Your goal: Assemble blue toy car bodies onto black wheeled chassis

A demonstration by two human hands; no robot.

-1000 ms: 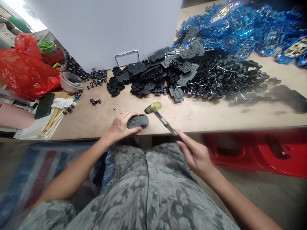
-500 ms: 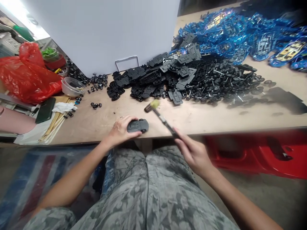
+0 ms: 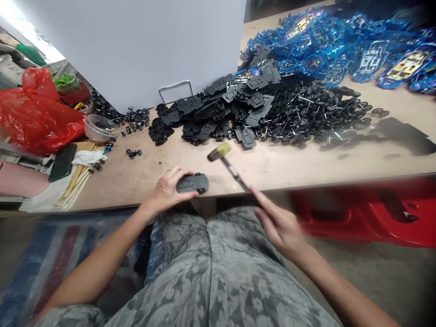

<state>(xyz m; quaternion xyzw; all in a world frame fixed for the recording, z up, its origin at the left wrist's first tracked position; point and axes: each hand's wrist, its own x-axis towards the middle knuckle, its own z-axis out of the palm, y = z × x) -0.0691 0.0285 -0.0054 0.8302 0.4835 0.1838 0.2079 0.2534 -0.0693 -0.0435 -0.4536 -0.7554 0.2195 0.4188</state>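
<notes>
My left hand (image 3: 170,190) grips a small dark toy car (image 3: 193,183) by its left end at the table's front edge, thumb along the near side and fingers on the far side. The car's flat dark base with wheels faces up. In my right hand (image 3: 277,220) is the handle of a small hammer (image 3: 235,171). Its head, dark on one end and yellow on the other, hangs up and to the right of the car, not touching it, and is slightly blurred.
Behind lie heaps of black chassis plates (image 3: 199,111), wheel axles (image 3: 306,113) and blue car bodies (image 3: 320,50). A clear tub (image 3: 99,128) and red bag (image 3: 41,113) are at left. A red plastic stool (image 3: 361,213) stands below the table's right side.
The view has shifted slightly. The hammer head is a little lower and further right, still raised off the car. My left hand keeps its hold on the car.
</notes>
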